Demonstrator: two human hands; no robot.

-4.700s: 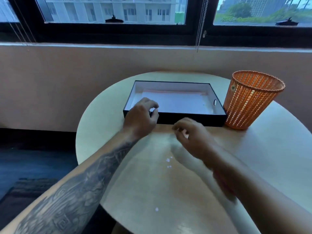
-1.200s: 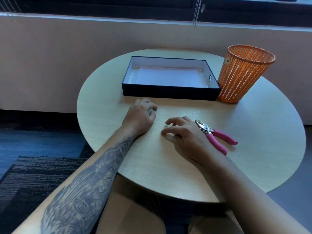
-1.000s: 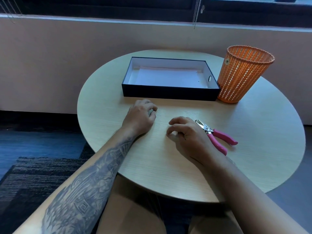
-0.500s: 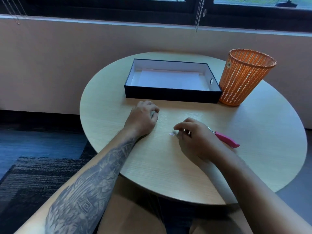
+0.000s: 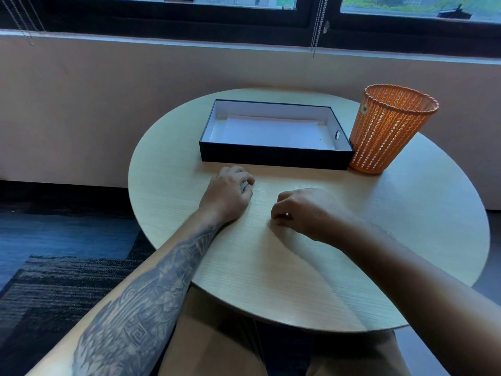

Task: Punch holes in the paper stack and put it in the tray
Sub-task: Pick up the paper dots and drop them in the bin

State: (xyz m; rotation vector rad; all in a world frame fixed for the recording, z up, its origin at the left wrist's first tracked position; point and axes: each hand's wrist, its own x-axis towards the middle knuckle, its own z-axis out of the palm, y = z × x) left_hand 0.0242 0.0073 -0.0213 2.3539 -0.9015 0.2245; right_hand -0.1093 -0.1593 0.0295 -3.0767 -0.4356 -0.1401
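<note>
A black tray (image 5: pixel 273 158) with white inner walls stands at the back of the round table. A white paper stack (image 5: pixel 271 131) lies flat inside it, with small holes near its right edge. My left hand (image 5: pixel 227 196) rests on the table in front of the tray, fingers curled under, holding nothing. My right hand (image 5: pixel 306 210) hovers just right of it, thumb and fingertips pinched together on a tiny pale paper speck. The pink hole punch is not visible; my right hand and forearm cover the spot where it lay.
An orange mesh waste basket (image 5: pixel 387 131) stands touching the tray's right end. The light wooden table (image 5: pixel 406 226) ends in a curved edge near my lap. A wall and window sill run behind, and dark carpet lies to the left.
My right hand slid left over the table and closed its fingertips; the white specks on the table by it are gone. The pink punch has dropped out of sight. My left hand stayed put.
</note>
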